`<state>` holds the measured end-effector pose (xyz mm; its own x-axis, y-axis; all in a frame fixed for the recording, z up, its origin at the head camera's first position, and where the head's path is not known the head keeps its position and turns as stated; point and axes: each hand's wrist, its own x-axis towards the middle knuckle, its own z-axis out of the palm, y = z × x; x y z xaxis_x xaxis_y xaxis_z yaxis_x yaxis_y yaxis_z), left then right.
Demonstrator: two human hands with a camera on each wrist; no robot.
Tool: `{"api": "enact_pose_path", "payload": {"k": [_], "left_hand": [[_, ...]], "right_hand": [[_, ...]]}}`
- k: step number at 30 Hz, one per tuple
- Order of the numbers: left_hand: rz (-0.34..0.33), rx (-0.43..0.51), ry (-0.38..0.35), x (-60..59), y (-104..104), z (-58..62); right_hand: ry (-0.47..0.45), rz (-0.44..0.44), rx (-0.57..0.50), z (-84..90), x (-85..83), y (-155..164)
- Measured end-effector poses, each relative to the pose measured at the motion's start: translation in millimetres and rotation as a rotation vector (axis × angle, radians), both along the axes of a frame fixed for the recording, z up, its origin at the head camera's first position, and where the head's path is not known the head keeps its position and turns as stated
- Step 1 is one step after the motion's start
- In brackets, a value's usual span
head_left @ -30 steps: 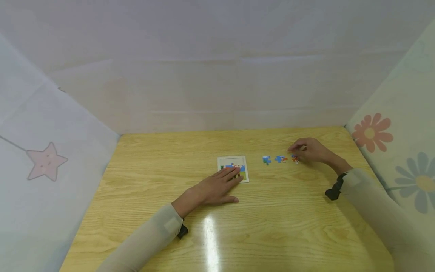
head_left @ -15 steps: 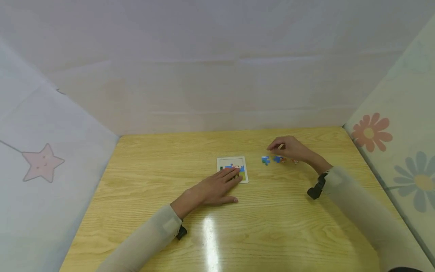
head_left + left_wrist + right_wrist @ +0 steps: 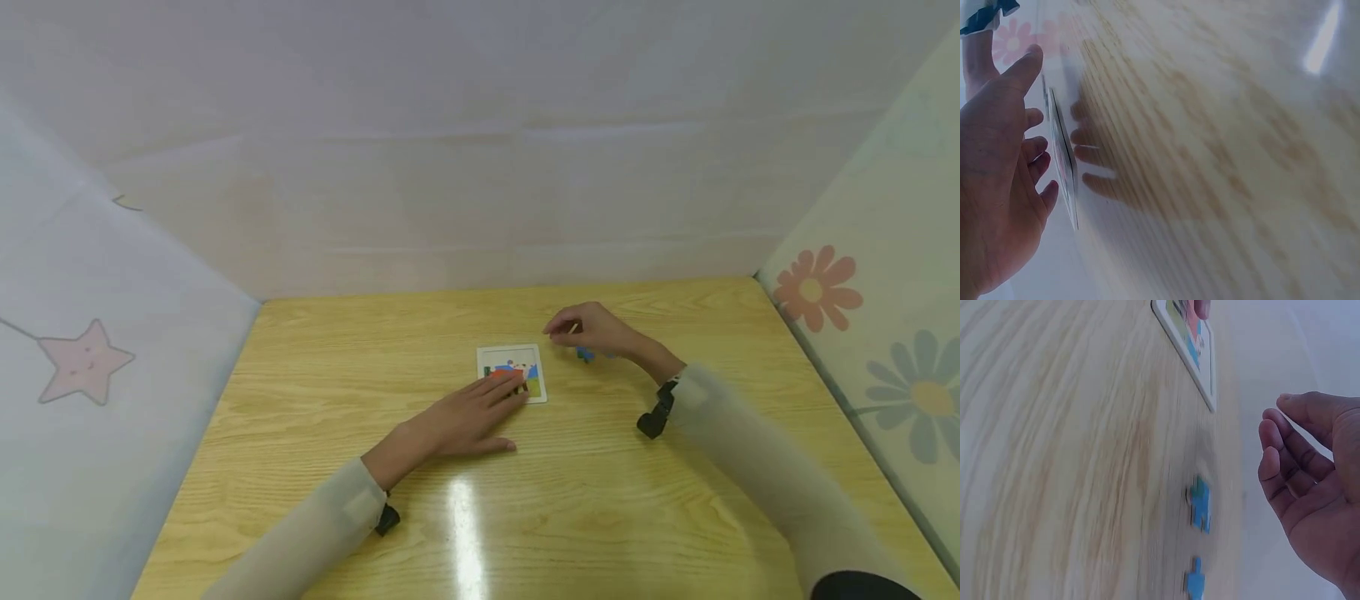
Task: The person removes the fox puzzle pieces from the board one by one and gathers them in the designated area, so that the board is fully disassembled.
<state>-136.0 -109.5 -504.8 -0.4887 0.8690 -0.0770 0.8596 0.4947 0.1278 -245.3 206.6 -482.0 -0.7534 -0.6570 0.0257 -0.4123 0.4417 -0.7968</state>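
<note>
Left hand steadies the puzzle board; right hand carries a piece beside it.

Left hand (image 3: 465, 412) lies flat on the worktop (image 3: 315, 433), fingers straight, fingertips pressing the near edge of the puzzle board (image 3: 512, 369), evidently to keep it from sliding. Right hand (image 3: 592, 331) hovers just right of the board, fingers curled, apparently pinching a small piece (image 3: 572, 328); the hold itself is too small to confirm. Loose blue pieces (image 3: 1199, 503) lie on the worktop below that hand, near the board.
</note>
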Motion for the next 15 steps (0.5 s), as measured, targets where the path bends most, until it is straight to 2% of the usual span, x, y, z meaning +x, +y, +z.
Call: {"api": "enact_pose_path", "payload": {"k": [8, 15], "left_hand": [[0.028, -0.005, -0.032, 6.0, -10.7, 1.0], [-0.004, -0.01, -0.014, 10.6, -14.7, -0.3]], "right_hand": [[0.001, 0.048, 0.027, -4.0, -0.6, -32.7], [0.001, 0.071, 0.056, -7.5, 4.3, -50.4]]}}
